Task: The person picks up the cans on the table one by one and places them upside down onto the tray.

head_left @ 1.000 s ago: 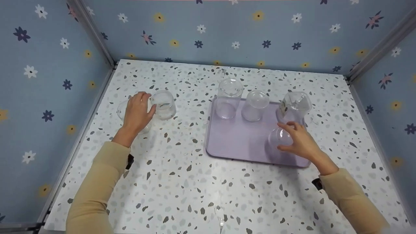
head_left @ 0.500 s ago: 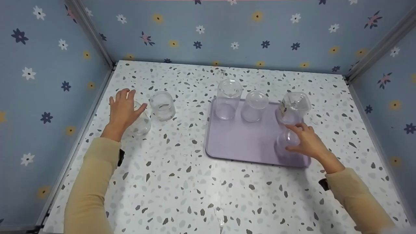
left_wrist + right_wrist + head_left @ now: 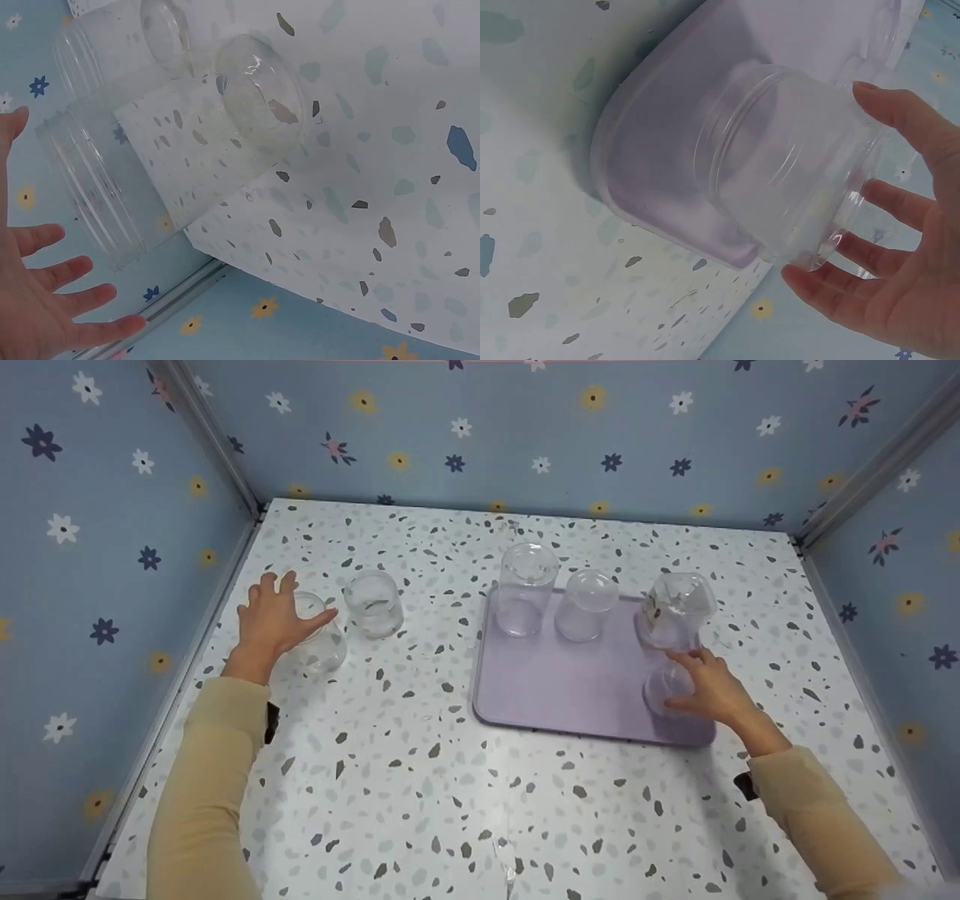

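Observation:
At the table's left side my left hand (image 3: 268, 619) is spread, thumb out over a clear jar (image 3: 324, 649). In the left wrist view the fingers lie apart from this jar's ridged mouth (image 3: 94, 199). A second clear jar (image 3: 375, 606) stands just to its right. My right hand (image 3: 712, 690) holds a short clear jar (image 3: 660, 686) at the tray's front right corner. In the right wrist view its thumb and fingertips lie around the upper end of that short jar (image 3: 780, 150), whose lower end is close over the lilac tray (image 3: 652, 157).
Along the back of the lilac tray (image 3: 555, 690) stand a tall clear cylinder (image 3: 521, 607), a shorter clear one (image 3: 585, 611) and a squarish clear container (image 3: 679, 604). Flowered panels (image 3: 465, 450) rise behind and beside the speckled table (image 3: 375, 780).
My left hand has moved left from beside the second jar, uncovering the first one. My right hand has shifted the short jar right, toward the tray's edge.

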Demonstrator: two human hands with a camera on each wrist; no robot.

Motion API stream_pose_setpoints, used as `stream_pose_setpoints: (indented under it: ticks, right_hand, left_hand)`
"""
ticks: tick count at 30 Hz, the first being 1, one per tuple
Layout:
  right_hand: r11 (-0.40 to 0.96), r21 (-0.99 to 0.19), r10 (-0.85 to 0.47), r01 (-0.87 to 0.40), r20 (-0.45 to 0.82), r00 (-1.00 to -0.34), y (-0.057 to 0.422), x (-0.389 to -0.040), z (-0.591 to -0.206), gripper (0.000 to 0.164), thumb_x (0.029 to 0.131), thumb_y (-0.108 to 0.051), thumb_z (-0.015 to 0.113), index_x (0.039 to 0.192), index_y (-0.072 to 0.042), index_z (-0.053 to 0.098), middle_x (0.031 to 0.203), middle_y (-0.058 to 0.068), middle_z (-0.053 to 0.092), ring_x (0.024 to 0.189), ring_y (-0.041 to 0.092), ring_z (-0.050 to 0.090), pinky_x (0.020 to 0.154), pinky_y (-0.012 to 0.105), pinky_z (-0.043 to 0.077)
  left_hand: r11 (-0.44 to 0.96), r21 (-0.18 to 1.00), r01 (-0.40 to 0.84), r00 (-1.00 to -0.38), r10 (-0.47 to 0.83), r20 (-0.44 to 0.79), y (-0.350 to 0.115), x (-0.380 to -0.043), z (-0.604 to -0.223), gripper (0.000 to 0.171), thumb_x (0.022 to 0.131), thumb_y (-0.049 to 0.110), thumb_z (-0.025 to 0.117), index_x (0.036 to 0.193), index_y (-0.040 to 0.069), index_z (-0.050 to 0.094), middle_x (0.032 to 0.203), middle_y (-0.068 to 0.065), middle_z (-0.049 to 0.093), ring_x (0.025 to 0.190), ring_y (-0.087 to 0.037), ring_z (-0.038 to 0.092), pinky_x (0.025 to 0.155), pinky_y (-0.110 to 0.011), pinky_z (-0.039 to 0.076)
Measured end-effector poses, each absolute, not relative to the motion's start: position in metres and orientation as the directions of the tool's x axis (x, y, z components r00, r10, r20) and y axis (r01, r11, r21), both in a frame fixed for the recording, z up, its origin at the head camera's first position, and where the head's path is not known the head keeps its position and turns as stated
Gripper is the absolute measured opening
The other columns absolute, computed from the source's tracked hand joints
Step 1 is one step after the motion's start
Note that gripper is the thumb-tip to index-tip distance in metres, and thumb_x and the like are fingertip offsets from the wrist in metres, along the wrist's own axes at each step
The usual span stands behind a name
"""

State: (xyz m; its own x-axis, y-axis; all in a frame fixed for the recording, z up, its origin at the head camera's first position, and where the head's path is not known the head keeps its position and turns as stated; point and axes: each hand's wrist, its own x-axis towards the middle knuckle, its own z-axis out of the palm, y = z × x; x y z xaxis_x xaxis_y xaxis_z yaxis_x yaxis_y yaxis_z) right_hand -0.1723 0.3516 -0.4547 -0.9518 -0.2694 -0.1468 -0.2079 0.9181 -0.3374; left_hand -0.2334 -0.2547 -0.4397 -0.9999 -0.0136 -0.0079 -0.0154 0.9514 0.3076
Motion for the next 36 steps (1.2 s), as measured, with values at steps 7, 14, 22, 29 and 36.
stream_pose_setpoints:
  ticks: [7, 14, 22, 29, 36]
  right_hand:
    - [0.922, -0.342, -0.253, -0.180, -0.179, -0.951, 0.3552, -0.1738, -0.4576, 0.079, 0.068, -0.023, 0.075, 0.131, 0.002, 0.036, 0.122, 0.035, 0.032, 0.107, 0.051, 0.034, 0.080, 0.062, 0.035]
    - [0.931, -0.331, -0.236, -0.157, -0.216, -0.947, 0.3543, -0.1754, -0.4562, 0.080, 0.069, -0.024, 0.074, 0.133, 0.002, 0.034, 0.124, 0.037, 0.029, 0.108, 0.054, 0.031, 0.080, 0.063, 0.033]
    - [0.927, -0.342, -0.241, -0.156, -0.221, -0.945, 0.3542, -0.1744, -0.4591, 0.079, 0.070, -0.024, 0.072, 0.134, 0.002, 0.033, 0.127, 0.035, 0.029, 0.109, 0.054, 0.030, 0.081, 0.063, 0.033]
    - [0.919, -0.351, -0.260, -0.178, -0.204, -0.944, 0.3554, -0.1746, -0.4599, 0.079, 0.071, -0.024, 0.072, 0.133, 0.004, 0.033, 0.126, 0.037, 0.028, 0.108, 0.056, 0.031, 0.082, 0.064, 0.032]
    - [0.916, -0.347, -0.276, -0.201, -0.180, -0.944, 0.3549, -0.1753, -0.4574, 0.079, 0.072, -0.026, 0.072, 0.132, 0.007, 0.032, 0.127, 0.040, 0.026, 0.108, 0.058, 0.029, 0.084, 0.063, 0.030]
  left_hand:
    - [0.944, 0.324, -0.053, -0.996, -0.027, -0.085, -0.2569, -0.2315, -0.4405, 0.106, 0.070, 0.071, 0.049, 0.137, -0.005, 0.019, 0.130, -0.033, 0.021, 0.112, -0.050, 0.027, 0.082, -0.063, 0.029]
    - [0.940, 0.338, -0.055, -0.993, -0.015, -0.118, -0.2569, -0.2323, -0.4407, 0.104, 0.071, 0.068, 0.051, 0.135, -0.007, 0.020, 0.130, -0.035, 0.021, 0.113, -0.053, 0.026, 0.083, -0.064, 0.030]
    - [0.944, 0.325, -0.051, -0.986, 0.003, -0.164, -0.2557, -0.2339, -0.4398, 0.104, 0.072, 0.066, 0.052, 0.135, -0.010, 0.019, 0.129, -0.037, 0.020, 0.110, -0.054, 0.031, 0.083, -0.063, 0.031]
    - [0.945, 0.326, -0.032, -0.987, 0.021, -0.159, -0.2550, -0.2340, -0.4398, 0.099, 0.075, 0.059, 0.055, 0.135, -0.012, 0.020, 0.127, -0.039, 0.023, 0.107, -0.054, 0.034, 0.084, -0.059, 0.033]
    - [0.944, 0.328, -0.031, -0.990, 0.017, -0.143, -0.2554, -0.2331, -0.4403, 0.095, 0.076, 0.055, 0.057, 0.134, -0.013, 0.022, 0.126, -0.039, 0.024, 0.105, -0.053, 0.036, 0.084, -0.059, 0.034]
